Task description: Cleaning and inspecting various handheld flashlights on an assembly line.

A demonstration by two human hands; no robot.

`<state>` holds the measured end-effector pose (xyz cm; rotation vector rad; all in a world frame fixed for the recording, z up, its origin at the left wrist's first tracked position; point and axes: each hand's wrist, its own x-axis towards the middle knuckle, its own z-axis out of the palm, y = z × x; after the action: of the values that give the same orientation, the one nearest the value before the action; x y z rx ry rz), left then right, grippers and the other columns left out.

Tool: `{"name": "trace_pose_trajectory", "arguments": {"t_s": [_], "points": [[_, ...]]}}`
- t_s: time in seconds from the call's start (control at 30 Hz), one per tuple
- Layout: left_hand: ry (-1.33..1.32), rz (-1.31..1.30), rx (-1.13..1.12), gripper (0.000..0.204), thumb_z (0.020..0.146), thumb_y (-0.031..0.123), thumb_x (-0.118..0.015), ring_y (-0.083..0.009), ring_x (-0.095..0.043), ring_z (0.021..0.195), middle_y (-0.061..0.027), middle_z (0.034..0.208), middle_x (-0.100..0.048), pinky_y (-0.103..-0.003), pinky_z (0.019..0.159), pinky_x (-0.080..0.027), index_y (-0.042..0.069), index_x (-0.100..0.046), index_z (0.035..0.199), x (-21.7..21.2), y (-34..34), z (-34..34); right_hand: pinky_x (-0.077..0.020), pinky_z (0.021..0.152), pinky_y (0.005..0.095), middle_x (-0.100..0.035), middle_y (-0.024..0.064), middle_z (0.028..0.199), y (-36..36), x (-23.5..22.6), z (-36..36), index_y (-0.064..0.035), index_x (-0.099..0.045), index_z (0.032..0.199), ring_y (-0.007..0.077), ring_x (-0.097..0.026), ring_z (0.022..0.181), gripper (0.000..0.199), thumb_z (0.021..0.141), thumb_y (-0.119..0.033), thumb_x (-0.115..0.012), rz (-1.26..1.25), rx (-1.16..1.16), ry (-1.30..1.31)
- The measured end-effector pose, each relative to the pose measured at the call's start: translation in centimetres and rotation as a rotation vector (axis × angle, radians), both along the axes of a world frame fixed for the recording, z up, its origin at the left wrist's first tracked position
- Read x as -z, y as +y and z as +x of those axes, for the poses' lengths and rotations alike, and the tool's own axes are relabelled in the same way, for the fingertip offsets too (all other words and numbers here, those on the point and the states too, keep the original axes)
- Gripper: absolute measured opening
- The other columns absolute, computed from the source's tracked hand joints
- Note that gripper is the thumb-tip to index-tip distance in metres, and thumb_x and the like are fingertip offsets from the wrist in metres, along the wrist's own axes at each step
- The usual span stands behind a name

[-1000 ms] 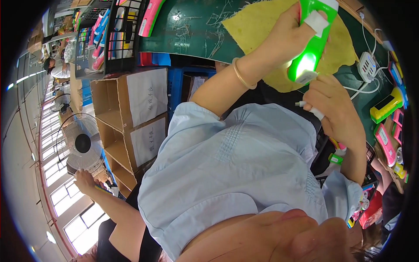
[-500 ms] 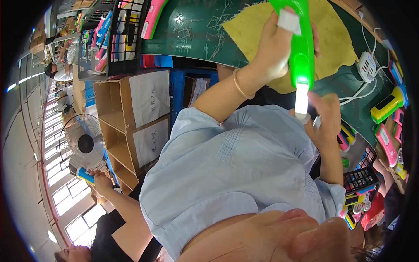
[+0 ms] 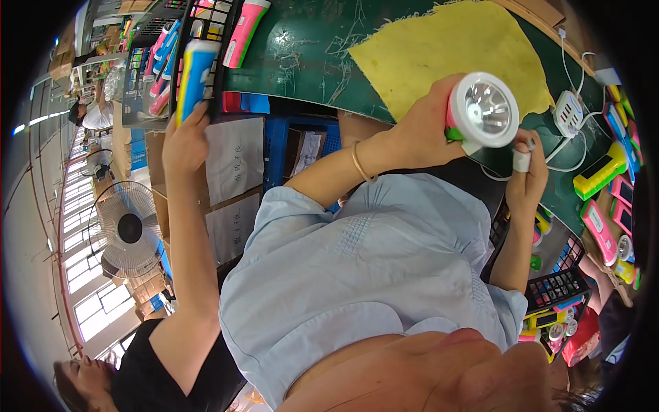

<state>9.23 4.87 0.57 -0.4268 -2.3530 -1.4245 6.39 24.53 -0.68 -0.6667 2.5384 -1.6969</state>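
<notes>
My left hand (image 3: 429, 127) is closed round a pink and green flashlight (image 3: 454, 113). Its round white-rimmed head (image 3: 484, 110) faces up, showing the shiny reflector and clear lens. A white wrap shows just under the head. Close by on the right, my right hand (image 3: 527, 182) is apart from the flashlight, fingers curled together. A white band (image 3: 522, 161) sits at its fingers; a small grey tip shows above, too small to name. Under both hands lies part of a yellow cloth (image 3: 453, 58) on the green table (image 3: 312, 41).
A co-worker's hand (image 3: 185, 144) holds a blue and yellow flashlight (image 3: 197, 75) by a black crate (image 3: 218, 41) at the left. A pink flashlight (image 3: 245, 34) lies beside it. At the right are a white power strip (image 3: 568, 115) with cables, a yellow flashlight (image 3: 603, 169) and several others.
My left hand has lowered the flashlight and turned its head upward. The bright light at its end no longer shows. My right hand has separated from it. The co-worker's flashlight moved up to the crate.
</notes>
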Motion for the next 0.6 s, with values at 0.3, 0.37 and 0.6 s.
{"name": "trace_pose_trajectory", "arguments": {"t_s": [0.3, 0.37, 0.6], "points": [[-0.252, 0.228, -0.019, 0.060, 0.072, 0.016, -0.068, -0.0222, -0.055, 0.087, -0.0136, 0.098, -0.052, -0.031, 0.074, -0.045, -0.002, -0.030, 0.115, -0.5, 0.7, -1.2, -0.0368, 0.058, 0.0195, -0.054, 0.0012, 0.070, 0.1, -3.0, 1.1, 0.0004, -0.058, 0.089, 0.0076, -0.044, 0.060, 0.022, 0.091, -0.016, -0.044, 0.027, 0.027, -0.149], [-0.319, 0.256, -0.011, 0.065, 0.072, 0.017, -0.066, -0.0294, -0.057, 0.087, -0.0177, 0.099, -0.053, -0.035, 0.075, -0.046, -0.003, -0.026, 0.119, -0.9, 0.6, -1.4, -0.0362, 0.057, 0.0199, -0.052, 0.0011, 0.068, -0.6, -4.0, 0.8, 0.0004, -0.057, 0.085, 0.0075, -0.043, 0.060, 0.022, 0.091, -0.016, -0.044, 0.020, 0.046, -0.055], [-0.414, 0.335, 0.166, 0.076, 0.066, 0.015, -0.068, -0.0261, -0.051, 0.097, -0.0169, 0.102, -0.048, -0.033, 0.078, -0.045, -0.003, -0.023, 0.125, -2.1, 0.4, -1.9, -0.0301, 0.052, 0.0225, -0.045, 0.0019, 0.063, 0.0, -5.0, -1.5, 0.0038, -0.052, 0.079, 0.0100, -0.038, 0.057, 0.023, 0.088, -0.017, -0.044, -0.239, -0.381, -0.225]]}}
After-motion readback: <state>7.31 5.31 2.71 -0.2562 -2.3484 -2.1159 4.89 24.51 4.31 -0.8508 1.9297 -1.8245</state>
